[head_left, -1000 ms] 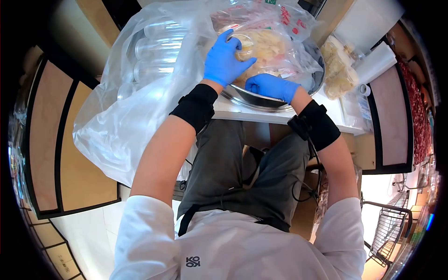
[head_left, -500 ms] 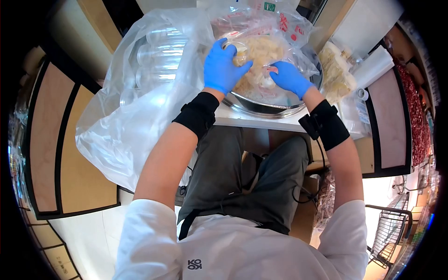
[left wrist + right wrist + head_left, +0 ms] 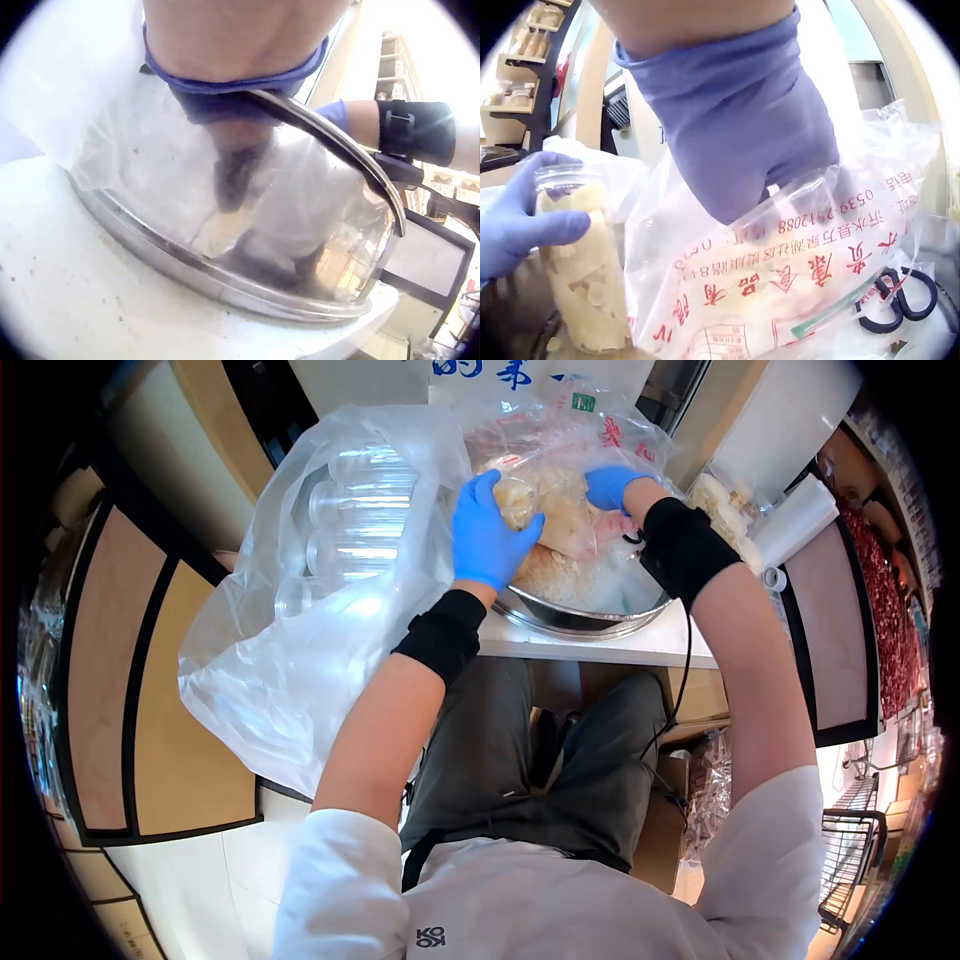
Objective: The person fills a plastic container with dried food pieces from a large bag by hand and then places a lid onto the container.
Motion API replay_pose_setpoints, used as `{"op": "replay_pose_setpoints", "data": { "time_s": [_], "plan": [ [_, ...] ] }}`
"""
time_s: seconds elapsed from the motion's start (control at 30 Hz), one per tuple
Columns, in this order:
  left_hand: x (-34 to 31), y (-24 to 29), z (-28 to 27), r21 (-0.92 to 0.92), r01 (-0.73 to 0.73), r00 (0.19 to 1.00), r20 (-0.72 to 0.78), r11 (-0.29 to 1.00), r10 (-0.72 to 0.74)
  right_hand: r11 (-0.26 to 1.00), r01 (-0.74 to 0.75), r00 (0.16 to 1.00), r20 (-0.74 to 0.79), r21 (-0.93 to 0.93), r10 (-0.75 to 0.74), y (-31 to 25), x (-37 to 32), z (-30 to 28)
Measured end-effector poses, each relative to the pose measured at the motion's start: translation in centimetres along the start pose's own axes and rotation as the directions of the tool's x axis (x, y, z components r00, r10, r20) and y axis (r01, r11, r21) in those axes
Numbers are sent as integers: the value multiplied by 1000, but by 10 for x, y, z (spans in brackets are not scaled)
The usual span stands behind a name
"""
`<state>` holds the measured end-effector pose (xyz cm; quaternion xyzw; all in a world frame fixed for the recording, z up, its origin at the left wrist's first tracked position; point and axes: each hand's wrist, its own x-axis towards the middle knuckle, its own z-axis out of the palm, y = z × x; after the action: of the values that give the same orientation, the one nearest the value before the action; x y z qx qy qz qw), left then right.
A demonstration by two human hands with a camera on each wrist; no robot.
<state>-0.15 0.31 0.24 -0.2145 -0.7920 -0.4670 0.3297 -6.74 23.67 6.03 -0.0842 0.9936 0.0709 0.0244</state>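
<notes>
My blue-gloved left hand (image 3: 488, 535) grips a clear plastic jar (image 3: 589, 277) holding pale yellow slices, thumb on one side and fingers round the other. The jar stands over a metal basin (image 3: 217, 296), whose shiny outer wall fills much of the left wrist view. Inside the basin lies a clear bag (image 3: 802, 262) with red print and pale slices. My gloved right hand (image 3: 610, 487) reaches in at this bag's upper part. In the right wrist view its fingers are mostly hidden behind the printed plastic, so I cannot tell whether they hold anything.
Black-handled scissors (image 3: 896, 300) lie in the basin at the right. A large clear bag of empty jars (image 3: 365, 510) stands left of the basin. At the right are a bag of pale pieces (image 3: 722, 510) and a white roll (image 3: 795, 520). The white table edge (image 3: 600, 650) runs in front.
My right hand has moved from the basin's near rim up and away to the bag's far part. My left hand keeps its grip on the jar. The head view has shifted slightly.
</notes>
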Motion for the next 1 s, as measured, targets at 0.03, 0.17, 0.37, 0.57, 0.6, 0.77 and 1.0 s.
{"op": "replay_pose_setpoints", "data": {
  "time_s": [0.03, 0.17, 0.37, 0.57, 0.6, 0.77, 1.0],
  "plan": [
    [-1, -1, 0, 2, 5, 1000, 16, 1000, -5, 996, 22, 998, 69, -88, -16, -3, -1, -1],
    [-1, -7, 3, 72, -65, 998, 33, 995, 62, 983, -39, 999, -7, -180, 38, -5, 17, 8],
    [3, 2, -7, -7, -27, 989, 148, 1000, 27, 988, 36, 988, -146, -152, -59, 15, 25, 27],
    [2, 0, -5, 5, -66, 991, 117, 998, 65, 986, 123, 912, -379, -116, -158, 29, 14, 43],
    [1, -2, -5, 2, -57, 992, 110, 998, 56, 967, 230, 817, -519, -105, -251, 26, 9, 42],
    [0, -1, -2, 34, -123, 984, 133, 992, 118, 975, 109, 965, -216, -196, -151, -1, -26, 10],
    [0, 1, -7, 14, -95, 983, 157, 995, 92, 968, -3, 1000, -26, -253, -4, -10, -13, 21]
  ]
}}
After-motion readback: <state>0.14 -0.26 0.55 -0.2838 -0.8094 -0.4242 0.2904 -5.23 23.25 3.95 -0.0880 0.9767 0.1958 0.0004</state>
